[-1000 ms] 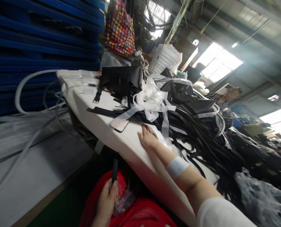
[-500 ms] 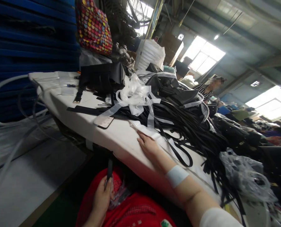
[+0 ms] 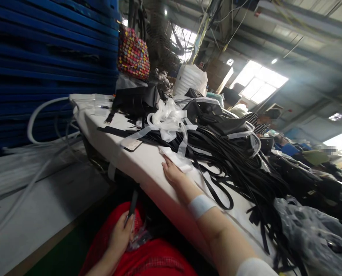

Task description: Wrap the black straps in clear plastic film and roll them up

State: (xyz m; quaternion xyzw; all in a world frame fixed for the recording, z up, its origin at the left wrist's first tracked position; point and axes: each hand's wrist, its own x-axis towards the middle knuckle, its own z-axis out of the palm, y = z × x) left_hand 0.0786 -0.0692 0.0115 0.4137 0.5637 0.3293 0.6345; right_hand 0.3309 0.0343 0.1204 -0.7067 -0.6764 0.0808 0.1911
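My left hand [image 3: 122, 232], low over the red clothing on my lap, is closed around a black strap [image 3: 134, 202] that points up toward the table edge. A piece of clear plastic lies beside that hand. My right hand [image 3: 173, 171] reaches over the white table [image 3: 116, 147], its fingers at the edge of a white sheet [image 3: 178, 159]. The fingers look closed on this sheet, with their tips partly hidden. Just beyond lie a tangle of white translucent tape [image 3: 168, 119] and a long heap of black straps [image 3: 217, 149]. A flat card-like piece [image 3: 132, 144] rests left of the sheet.
Black bags [image 3: 139, 99] lie toward the back of the table. A crumpled clear plastic bag [image 3: 309, 230] sits at the right. A pale hose [image 3: 33, 122] curves off the table's left end. Farther back are a patterned bag [image 3: 133, 53] and a person in a striped top [image 3: 257, 122].
My view has shifted, so the scene sits lower and more to the right. The right hand has moved left to the white sheet's edge. The left hand keeps the black strap.
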